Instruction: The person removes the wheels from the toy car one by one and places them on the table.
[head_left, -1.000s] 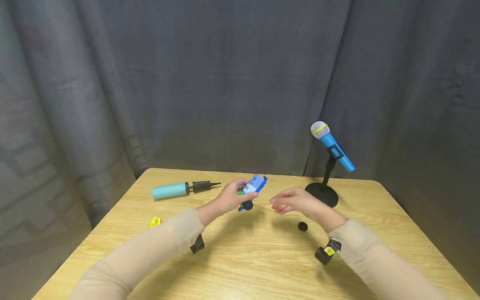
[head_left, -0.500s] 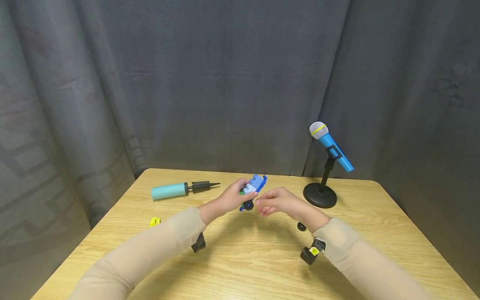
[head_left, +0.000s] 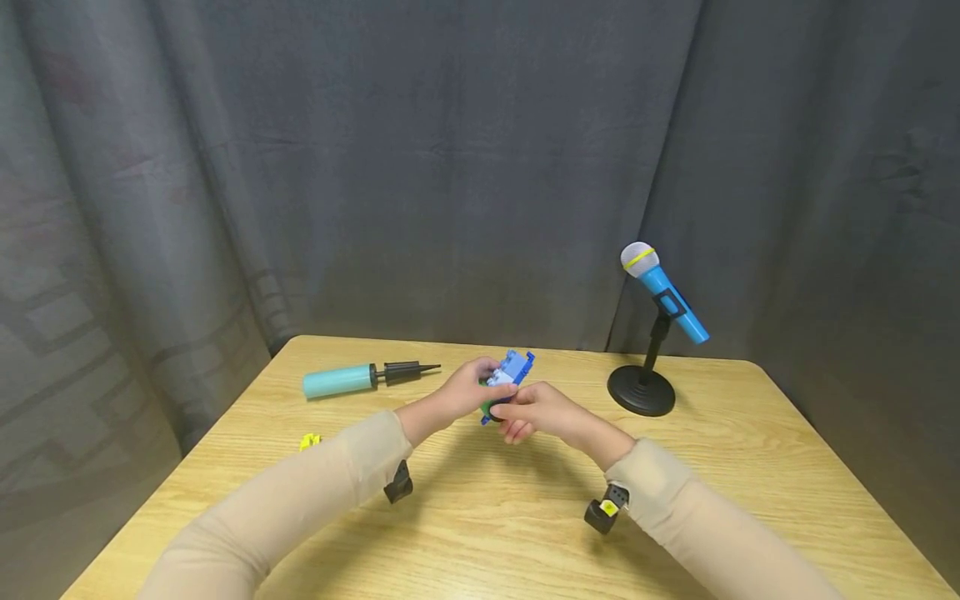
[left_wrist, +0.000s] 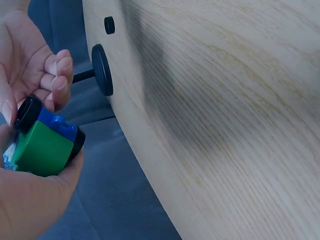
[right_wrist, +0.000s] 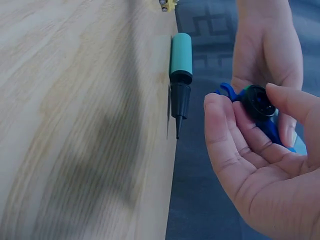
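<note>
My left hand [head_left: 459, 392] grips a toy block vehicle [head_left: 515, 367] with light-blue, white and dark-blue parts, held above the wooden table. In the left wrist view its green block [left_wrist: 47, 150] faces the camera, with black wheels at both sides. My right hand [head_left: 551, 414] meets it from the right, thumb and fingers pinching one black wheel [right_wrist: 258, 102] on the vehicle's side. The palm of that hand is turned up in the right wrist view, and its fingers curl under the wheel. The head view has most of this wheel covered by the right thumb.
A teal hand pump [head_left: 341, 382] lies at the back left, with a small yellow piece [head_left: 310, 442] nearer the left sleeve. At the back right a blue microphone [head_left: 675, 308] stands on a round black base [head_left: 641, 390]. A loose black wheel [left_wrist: 109, 25] lies on the table.
My right hand has moved left to the vehicle and now pinches its wheel. The right forearm has come to cover the loose wheel in the head view. The left hand stays nearly still.
</note>
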